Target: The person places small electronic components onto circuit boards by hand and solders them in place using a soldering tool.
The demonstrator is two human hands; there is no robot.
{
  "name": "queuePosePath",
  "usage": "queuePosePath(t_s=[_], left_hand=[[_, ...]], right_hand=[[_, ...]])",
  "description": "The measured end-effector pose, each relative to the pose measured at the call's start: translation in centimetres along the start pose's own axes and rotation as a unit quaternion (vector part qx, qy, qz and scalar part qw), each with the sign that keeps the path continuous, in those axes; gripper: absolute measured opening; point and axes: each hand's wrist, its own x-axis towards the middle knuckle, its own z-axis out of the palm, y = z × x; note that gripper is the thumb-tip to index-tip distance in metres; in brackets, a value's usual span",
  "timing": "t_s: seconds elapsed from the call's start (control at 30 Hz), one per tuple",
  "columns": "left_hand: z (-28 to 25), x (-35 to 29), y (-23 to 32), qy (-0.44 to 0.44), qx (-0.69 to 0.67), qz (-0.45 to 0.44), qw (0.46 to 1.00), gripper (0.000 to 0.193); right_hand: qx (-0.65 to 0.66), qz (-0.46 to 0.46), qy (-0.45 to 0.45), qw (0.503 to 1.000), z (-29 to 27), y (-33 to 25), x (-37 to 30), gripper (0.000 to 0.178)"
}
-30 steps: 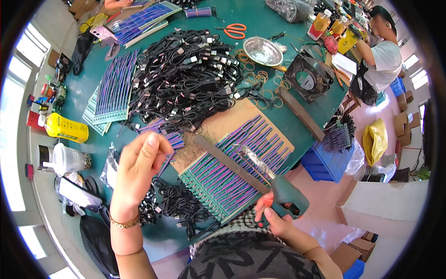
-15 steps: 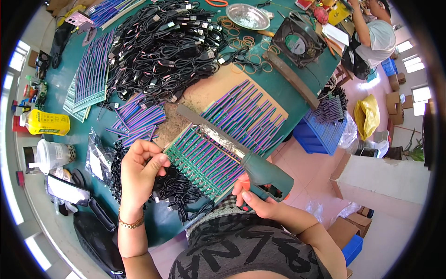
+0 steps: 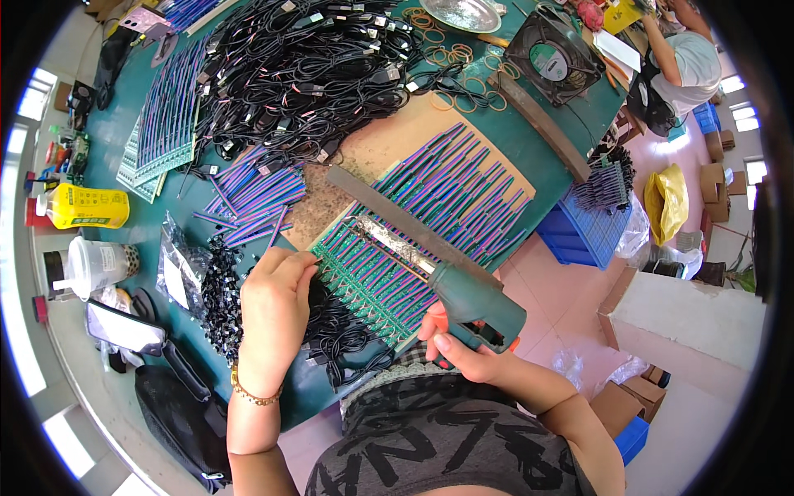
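Gripping in right hand [image 3: 463, 355] one dark green pistol-shaped tool [image 3: 480, 306], fingers wrapped around its handle. Pointing its silvery metal barrel [image 3: 401, 250] over one flat green circuit panel [image 3: 364, 302]; contact unclear. Pinched together at the panel's left corner: fingertips of left hand [image 3: 275, 298], apart from right hand; hidden, what lies between them, if anything.

Located: panel in front of the torso, partly on a flat tan board [image 3: 389, 140], under a straight dark bar [image 3: 413, 227], with long narrow purple-and-blue strips [image 3: 459, 186] side by side.

Step in hand, as judged: working with the tool along the panel's left end. Calls next, probably, for a steady corner and a barrel clear of left fingertips.

Counted: tools, one; panels under the barrel, one; dark bars, two, including one beside a square black fan [image 3: 550, 58]; fans, one; yellow bottles [image 3: 87, 207], one. Too crowded to count: strips, black cables [image 3: 306, 91].
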Motion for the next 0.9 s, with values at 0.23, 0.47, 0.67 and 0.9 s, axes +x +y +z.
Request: queuePosePath(t_s=[0.23, 0.47, 0.67, 0.9], left_hand=[[0.9, 0.0, 0.7, 0.041, 0.139, 0.032, 0.989, 0.006], [1.3, -0.5, -0.8, 0.048, 0.027, -0.011, 0.998, 0.009], [0.9, 0.0, -0.6, 0.07, -0.098, -0.07, 0.99, 0.007], [1.0, 0.4, -1.2, -0.002, -0.105, -0.103, 0.989, 0.005]], right_hand=[[0.051, 0.011, 0.038, 0.998, 0.2, 0.4, -0.2, 0.025], [-0.011, 0.013, 0.025, 1.0, 0.7, -0.3, 0.0, 0.024], [-0.043, 0.007, 0.012, 0.999, 0.5, 0.4, -0.2, 0.028], [-0.026, -0.007, 0.02, 0.999, 1.2, -0.1, -0.4, 0.021]])
